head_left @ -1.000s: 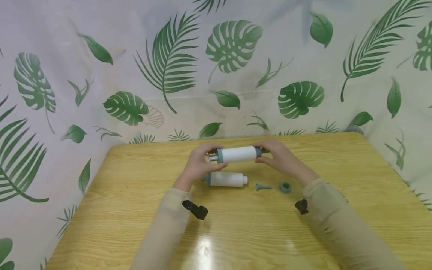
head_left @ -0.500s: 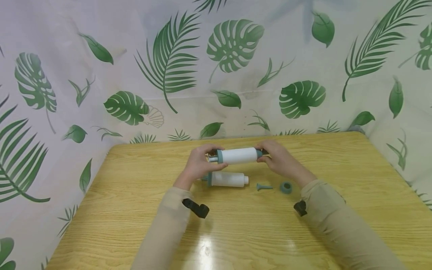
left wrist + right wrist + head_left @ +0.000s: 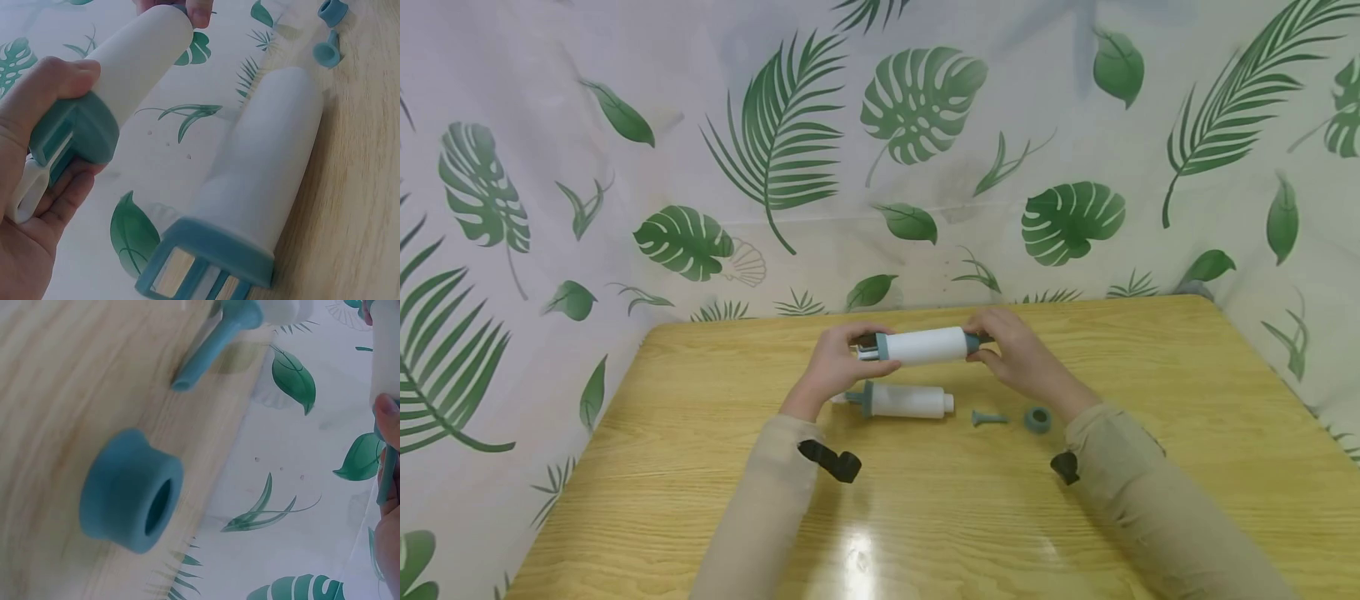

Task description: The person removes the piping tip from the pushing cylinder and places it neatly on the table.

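Both hands hold up a white icing syringe [image 3: 925, 346] with teal ends, nearly level above the table. My left hand [image 3: 835, 362] grips its teal collar; in the left wrist view the thumb [image 3: 78, 78] presses near the collar, and a white loop handle [image 3: 31, 190] shows beside the palm. At the other end my right hand [image 3: 1011, 350] pinches the teal tip; in the right wrist view a narrow teal spout [image 3: 387, 478] sticks out past the fingers. Below lies a second white syringe [image 3: 910, 402] with a teal collar.
A small teal funnel-shaped nozzle [image 3: 988, 418] and a teal ring-shaped cap [image 3: 1037, 420] lie right of the second syringe on the wooden table [image 3: 955, 517]. A leaf-patterned cloth [image 3: 820, 275] hangs behind the table's far edge.
The held syringe and both hands have shifted slightly left, so more of the lying syringe's handle end shows. Both hands keep their hold; the parts on the table stay put.
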The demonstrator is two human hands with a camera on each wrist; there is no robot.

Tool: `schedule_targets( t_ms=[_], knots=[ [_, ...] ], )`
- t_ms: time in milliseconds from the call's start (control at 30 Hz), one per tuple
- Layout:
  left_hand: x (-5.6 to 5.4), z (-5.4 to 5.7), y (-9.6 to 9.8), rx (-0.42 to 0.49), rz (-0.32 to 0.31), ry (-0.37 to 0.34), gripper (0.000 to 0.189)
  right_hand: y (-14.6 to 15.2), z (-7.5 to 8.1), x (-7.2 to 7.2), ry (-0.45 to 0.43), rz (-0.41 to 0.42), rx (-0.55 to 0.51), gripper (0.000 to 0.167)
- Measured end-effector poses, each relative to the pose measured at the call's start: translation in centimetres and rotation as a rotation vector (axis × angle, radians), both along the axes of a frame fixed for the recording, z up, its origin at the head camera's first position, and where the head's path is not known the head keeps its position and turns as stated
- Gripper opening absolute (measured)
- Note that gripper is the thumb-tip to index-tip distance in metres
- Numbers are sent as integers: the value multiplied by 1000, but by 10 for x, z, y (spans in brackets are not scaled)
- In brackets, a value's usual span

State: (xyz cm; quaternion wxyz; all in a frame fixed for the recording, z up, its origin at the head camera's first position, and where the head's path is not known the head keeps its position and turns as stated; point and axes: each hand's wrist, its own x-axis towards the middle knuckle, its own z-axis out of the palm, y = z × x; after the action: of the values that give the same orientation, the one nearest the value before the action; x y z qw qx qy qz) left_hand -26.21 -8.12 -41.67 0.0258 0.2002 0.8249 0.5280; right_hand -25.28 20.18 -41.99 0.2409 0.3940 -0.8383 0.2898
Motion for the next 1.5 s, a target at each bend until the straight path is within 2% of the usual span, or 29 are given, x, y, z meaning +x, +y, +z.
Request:
schedule_targets(
  t_ms=[100, 200, 267, 367, 467, 600, 733, 900, 967, 1067, 1200, 1367, 1500],
  knots=[
    [0, -2, -3, 5, -4, 36, 37, 1, 2, 1, -57, -9, 18, 54],
    [0, -4, -6, 31, -10, 50, 39, 2, 4, 3, -163, -49, 59, 63],
    [0, -4, -7, 47, -11, 54, 40, 3, 6, 4, -255, -79, 79, 60],
    [1, -4, -8, 51, -5, 57, 40, 4, 7, 5, -393, -118, 71, 46],
    [1, -3, -9, 38, -5, 67, 39, 5, 8, 5, -473, -114, 30, 41],
    [2, -2, -9, 24, -9, 87, 39, 4, 7, 4, -474, -73, -15, 37],
    [1, -3, -10, 23, -10, 86, 39, 4, 5, 3, -433, -41, -66, 33],
    [0, -4, -10, 24, -14, 68, 40, 3, 4, 2, -390, -15, -101, 42],
    [0, -3, -10, 28, -15, 61, 40, 4, 5, 2, -423, -21, -98, 50],
    [0, -3, -10, 31, -11, 55, 40, 6, 6, 1, -539, -38, -78, 54],
    [1, -1, -11, 26, -14, 57, 40, 8, 7, 0, -665, -55, -28, 37],
    [0, -2, -11, 20, -46, 52, 39, 9, 7, 0, -688, -28, 0, 25],
    [0, -1, -11, 16, -58, 58, 40, 9, 8, 2, -685, -19, -19, 27]
  ],
)
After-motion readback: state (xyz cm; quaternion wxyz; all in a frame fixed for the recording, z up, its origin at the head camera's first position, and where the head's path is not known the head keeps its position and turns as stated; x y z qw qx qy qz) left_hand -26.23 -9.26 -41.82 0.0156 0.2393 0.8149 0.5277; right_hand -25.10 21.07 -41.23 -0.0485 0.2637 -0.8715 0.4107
